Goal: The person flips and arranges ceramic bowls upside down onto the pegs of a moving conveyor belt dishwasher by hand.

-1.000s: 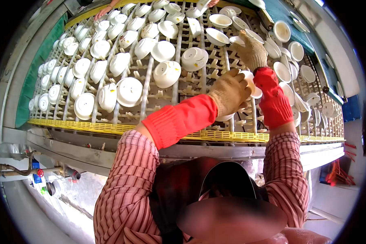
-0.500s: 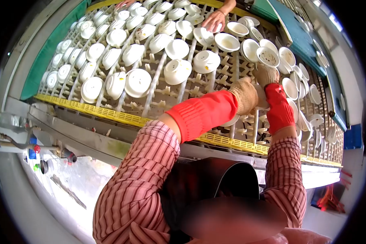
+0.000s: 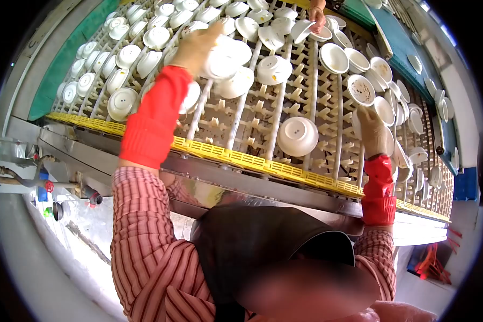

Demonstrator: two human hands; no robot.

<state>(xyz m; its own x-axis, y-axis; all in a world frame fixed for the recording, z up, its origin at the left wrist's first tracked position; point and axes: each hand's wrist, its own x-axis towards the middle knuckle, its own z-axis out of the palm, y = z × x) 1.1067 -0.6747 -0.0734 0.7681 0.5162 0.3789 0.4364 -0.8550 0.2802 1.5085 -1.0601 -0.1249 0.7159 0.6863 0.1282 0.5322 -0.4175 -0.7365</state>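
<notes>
My left hand [image 3: 198, 49], in a tan glove and red cuff, reaches over the left-middle of the rack conveyor. It is smeared by motion, and its fingers appear closed on a white bowl [image 3: 219, 63] turned bottom up. At the right, my gloved right hand [image 3: 375, 134] has its fingers bent round the edge of another white bowl [image 3: 357, 124], mostly hidden by the hand. Just above it lies a bowl with brown residue [image 3: 360, 90], facing up. Between my hands, a single overturned bowl [image 3: 298, 137] rests on the pegs.
Overturned bowls [image 3: 127, 56] stand in rows on the left. Stacked, tilted bowls [image 3: 402, 110] crowd the right. Another person's hand [image 3: 317, 20] holds a bowl [image 3: 303, 31] at the far side. A yellow edge strip [image 3: 241, 159] borders the near side; a green belt [image 3: 408, 64] runs at the right.
My left hand has swung from beside my right hand to the left, over the rows. My right hand is slightly lower and right. The other person's hand has lifted a bowl.
</notes>
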